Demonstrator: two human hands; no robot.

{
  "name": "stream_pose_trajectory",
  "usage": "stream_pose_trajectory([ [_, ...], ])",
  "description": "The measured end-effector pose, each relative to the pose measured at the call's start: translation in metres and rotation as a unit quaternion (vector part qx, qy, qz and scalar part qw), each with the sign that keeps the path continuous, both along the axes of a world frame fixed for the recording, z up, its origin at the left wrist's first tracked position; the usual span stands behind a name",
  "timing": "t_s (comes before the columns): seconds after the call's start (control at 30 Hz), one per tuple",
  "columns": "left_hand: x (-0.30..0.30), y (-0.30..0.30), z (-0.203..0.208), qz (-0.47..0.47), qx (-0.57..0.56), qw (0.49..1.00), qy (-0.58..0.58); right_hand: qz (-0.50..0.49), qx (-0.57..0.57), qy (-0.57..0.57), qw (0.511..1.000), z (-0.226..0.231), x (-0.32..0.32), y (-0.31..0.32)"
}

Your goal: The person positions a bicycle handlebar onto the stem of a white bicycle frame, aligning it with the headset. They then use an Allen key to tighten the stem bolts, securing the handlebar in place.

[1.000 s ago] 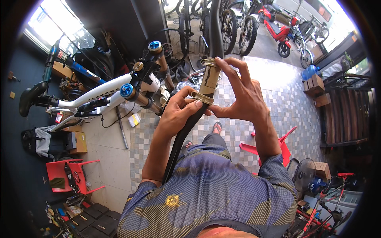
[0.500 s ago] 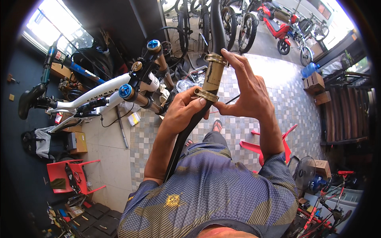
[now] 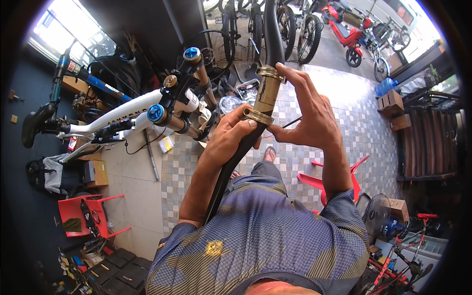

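Right of the white bicycle frame [image 3: 133, 106], my left hand [image 3: 226, 137] is grasping the long black tube [image 3: 232, 166]; farther from that frame, my right hand [image 3: 315, 119], outspread, is spanning two gold rings [image 3: 259, 117].

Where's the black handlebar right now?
In the head view, the black handlebar slants through the centre, held in the left hand, beside the spread right hand.

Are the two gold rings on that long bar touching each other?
No, the upper ring and lower ring sit apart, with the bar showing between them.
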State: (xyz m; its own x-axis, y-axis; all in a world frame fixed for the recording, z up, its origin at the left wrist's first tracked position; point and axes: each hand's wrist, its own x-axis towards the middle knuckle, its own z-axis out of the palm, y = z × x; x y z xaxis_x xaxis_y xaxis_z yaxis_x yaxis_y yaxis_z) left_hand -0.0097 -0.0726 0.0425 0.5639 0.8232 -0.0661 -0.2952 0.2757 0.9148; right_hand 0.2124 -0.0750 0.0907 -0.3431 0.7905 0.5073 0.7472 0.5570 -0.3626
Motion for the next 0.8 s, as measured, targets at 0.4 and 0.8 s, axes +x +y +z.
stream_pose_trajectory([
  [0.4,0.005,-0.004,-0.006,0.007,0.030,1.000,-0.004,-0.009,0.018,0.012,1.000,-0.008,0.002,0.000],
  [0.8,-0.002,0.002,-0.015,-0.038,0.067,0.996,0.043,-0.031,0.004,-0.023,0.999,-0.001,0.002,-0.007],
])
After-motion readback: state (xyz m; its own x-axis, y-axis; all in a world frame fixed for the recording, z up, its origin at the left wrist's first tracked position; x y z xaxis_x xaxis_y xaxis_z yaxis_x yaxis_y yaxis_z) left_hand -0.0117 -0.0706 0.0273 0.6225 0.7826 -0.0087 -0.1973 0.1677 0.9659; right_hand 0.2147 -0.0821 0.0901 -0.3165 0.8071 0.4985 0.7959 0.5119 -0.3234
